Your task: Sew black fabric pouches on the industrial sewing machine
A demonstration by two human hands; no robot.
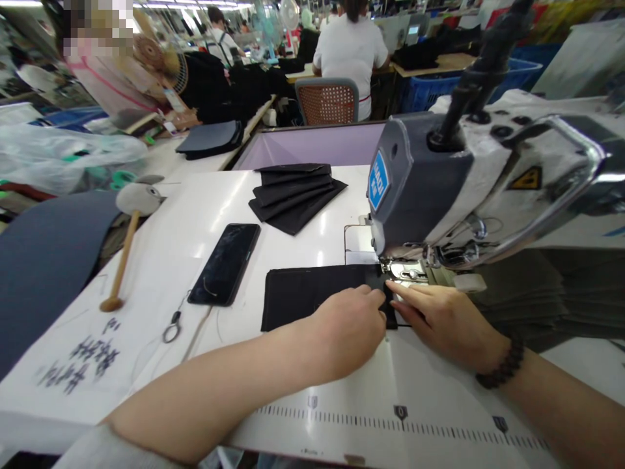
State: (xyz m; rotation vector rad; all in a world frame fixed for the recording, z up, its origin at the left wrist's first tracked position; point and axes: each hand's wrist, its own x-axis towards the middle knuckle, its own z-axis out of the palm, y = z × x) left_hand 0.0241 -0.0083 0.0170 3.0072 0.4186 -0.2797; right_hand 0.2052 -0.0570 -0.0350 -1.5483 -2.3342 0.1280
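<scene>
A flat black fabric piece [303,293] lies on the white machine bed, its right end at the presser foot [407,270] of a sewing machine [420,176]. My left hand [349,332] is on the lower right part of this piece, fingers curled down onto it; the fingertips are partly hidden. My right hand [446,319], with a dark beaded bracelet on its wrist, reaches to the fabric's right edge beside the foot. Its fingers are stretched out and touch that edge. Farther back lies a fanned stack of black fabric pieces [295,195].
Left of the fabric lie a phone [224,264] with a ring strap and a wooden-handled mallet [127,247]. Dark fabric layers [541,293] are piled at right under the machine arm. A ruler scale [361,420] runs along the front edge. Co-workers sit beyond.
</scene>
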